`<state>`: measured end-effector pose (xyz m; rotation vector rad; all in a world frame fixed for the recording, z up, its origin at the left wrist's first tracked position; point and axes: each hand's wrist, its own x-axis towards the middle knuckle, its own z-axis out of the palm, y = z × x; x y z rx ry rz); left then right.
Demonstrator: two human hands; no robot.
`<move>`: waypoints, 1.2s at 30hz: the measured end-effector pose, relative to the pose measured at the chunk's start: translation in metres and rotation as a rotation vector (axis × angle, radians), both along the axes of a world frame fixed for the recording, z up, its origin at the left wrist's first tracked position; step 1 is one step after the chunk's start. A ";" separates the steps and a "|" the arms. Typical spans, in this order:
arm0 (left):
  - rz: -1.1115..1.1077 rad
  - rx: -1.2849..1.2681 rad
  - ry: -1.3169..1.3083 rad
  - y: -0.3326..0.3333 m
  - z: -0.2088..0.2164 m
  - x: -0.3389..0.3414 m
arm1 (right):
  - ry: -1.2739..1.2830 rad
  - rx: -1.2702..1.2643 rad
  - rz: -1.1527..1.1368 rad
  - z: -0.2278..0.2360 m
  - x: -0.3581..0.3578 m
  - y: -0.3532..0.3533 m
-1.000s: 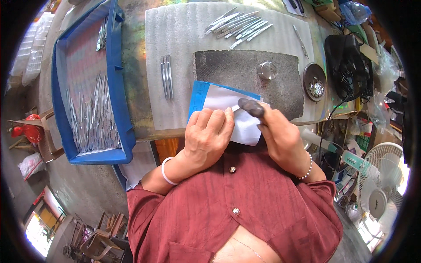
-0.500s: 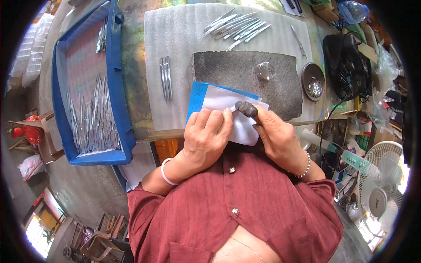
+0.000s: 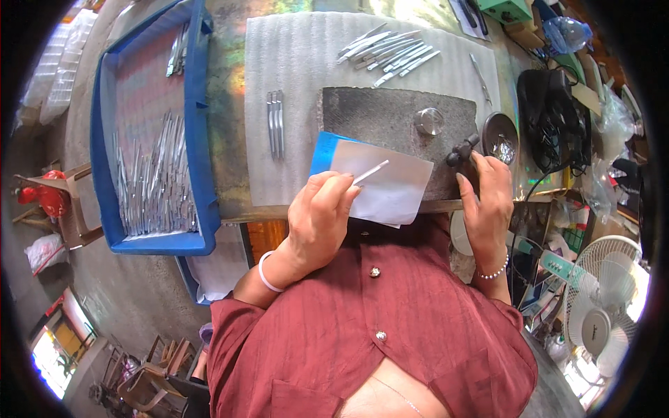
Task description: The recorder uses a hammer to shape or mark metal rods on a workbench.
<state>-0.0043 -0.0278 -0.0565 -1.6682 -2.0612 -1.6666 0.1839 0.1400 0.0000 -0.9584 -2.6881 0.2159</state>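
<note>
My left hand (image 3: 319, 217) pinches a thin silver metal piece (image 3: 370, 172) whose tip lies over a white sheet (image 3: 394, 188) on a blue pad (image 3: 322, 148) at the table's near edge. My right hand (image 3: 484, 202) holds a small dark tool (image 3: 461, 150) at the right end of a dark grey stone slab (image 3: 380, 118). A short clear cylinder (image 3: 429, 120) stands on the slab.
A white foam mat (image 3: 293, 56) carries a fan of silver pieces (image 3: 390, 52) at the back and three more (image 3: 276, 122) at left. A blue tray (image 3: 150, 132) full of pieces is left. A small metal bowl (image 3: 499, 136), black bag (image 3: 557, 111) and fan (image 3: 603, 313) are right.
My hands have parted: the right one moved right with the dark tool off the white sheet, and the left now holds the thin metal piece alone over the sheet.
</note>
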 end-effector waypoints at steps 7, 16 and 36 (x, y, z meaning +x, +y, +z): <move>0.005 0.015 -0.191 -0.023 0.010 -0.003 | 0.083 -0.214 0.339 0.005 -0.056 -0.024; 0.124 -0.039 -0.204 -0.057 0.022 -0.007 | -0.235 -0.199 0.277 0.011 -0.083 -0.020; 0.095 0.075 -0.172 -0.067 0.014 -0.012 | 0.037 -0.690 0.184 0.017 -0.081 -0.015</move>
